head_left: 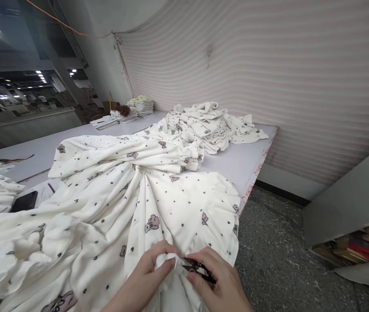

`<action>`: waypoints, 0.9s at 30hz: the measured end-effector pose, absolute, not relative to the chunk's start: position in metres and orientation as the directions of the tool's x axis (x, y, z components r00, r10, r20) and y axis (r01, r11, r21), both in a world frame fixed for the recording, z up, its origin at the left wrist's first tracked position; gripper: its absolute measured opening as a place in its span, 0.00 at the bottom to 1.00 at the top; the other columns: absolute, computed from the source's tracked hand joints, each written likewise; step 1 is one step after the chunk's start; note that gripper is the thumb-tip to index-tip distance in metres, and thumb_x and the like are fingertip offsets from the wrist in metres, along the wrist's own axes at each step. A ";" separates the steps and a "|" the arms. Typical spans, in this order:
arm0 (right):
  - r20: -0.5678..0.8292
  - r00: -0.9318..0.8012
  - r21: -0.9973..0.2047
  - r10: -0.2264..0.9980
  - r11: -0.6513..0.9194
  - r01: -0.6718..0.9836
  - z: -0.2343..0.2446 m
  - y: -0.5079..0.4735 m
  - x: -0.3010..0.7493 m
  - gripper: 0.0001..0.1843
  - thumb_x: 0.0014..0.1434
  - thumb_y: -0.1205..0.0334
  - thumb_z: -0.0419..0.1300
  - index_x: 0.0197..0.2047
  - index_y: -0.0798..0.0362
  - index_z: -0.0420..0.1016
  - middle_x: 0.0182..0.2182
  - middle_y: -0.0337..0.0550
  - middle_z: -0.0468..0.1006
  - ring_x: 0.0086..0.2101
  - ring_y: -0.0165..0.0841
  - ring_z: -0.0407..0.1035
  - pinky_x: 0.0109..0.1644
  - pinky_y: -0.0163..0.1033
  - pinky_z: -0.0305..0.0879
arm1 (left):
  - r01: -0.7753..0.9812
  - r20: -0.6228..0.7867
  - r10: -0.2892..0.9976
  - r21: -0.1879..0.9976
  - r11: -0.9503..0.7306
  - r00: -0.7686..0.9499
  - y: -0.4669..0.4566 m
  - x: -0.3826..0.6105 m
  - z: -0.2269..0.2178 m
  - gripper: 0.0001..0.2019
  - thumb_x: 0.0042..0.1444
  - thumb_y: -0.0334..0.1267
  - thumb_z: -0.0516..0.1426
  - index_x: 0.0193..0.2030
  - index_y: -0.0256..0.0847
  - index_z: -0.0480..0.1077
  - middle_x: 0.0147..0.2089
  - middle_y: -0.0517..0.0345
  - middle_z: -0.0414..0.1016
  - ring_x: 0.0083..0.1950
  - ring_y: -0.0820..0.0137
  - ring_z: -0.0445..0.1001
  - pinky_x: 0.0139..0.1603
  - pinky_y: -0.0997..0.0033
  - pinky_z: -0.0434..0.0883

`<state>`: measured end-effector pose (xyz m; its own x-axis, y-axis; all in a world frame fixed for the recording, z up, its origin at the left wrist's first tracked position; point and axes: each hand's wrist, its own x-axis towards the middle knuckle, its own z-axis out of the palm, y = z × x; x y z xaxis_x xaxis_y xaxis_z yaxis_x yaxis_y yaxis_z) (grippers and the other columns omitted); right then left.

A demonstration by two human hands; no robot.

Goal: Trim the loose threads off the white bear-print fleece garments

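Observation:
White printed fabric [171, 197], dotted and patterned with pinkish bears, spreads in folds over the table; it looks like a garment with ruffled edges. At the lower middle, my left hand [150, 273] pinches a bunched edge of this cloth between thumb and fingers. Close on its right, my right hand [218, 277] grips small dark thread snips [200, 268]. Their blades point left at the pinched edge and stand slightly apart. Whether the tips touch the cloth is too small to tell.
A heap of the same fabric [204, 125] lies at the table's far end. A dark phone [24, 201] rests on the left, with stacked folded cloths [142, 106] at the back. Right of the table edge are speckled floor [272, 242] and a cabinet [350, 208].

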<state>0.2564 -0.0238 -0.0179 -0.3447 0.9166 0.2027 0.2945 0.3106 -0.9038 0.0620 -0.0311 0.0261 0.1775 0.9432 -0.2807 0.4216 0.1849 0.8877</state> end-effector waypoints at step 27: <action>0.216 -0.204 -0.920 0.955 0.269 0.285 -0.022 -0.025 0.242 0.11 0.58 0.60 0.59 0.45 0.46 0.77 0.35 0.41 0.78 0.34 0.34 0.74 0.35 0.32 0.67 | 0.218 -0.380 0.925 0.903 0.370 0.007 -0.031 0.071 0.031 0.13 0.55 0.49 0.55 0.37 0.44 0.72 0.41 0.59 0.76 0.49 0.58 0.70 0.54 0.61 0.64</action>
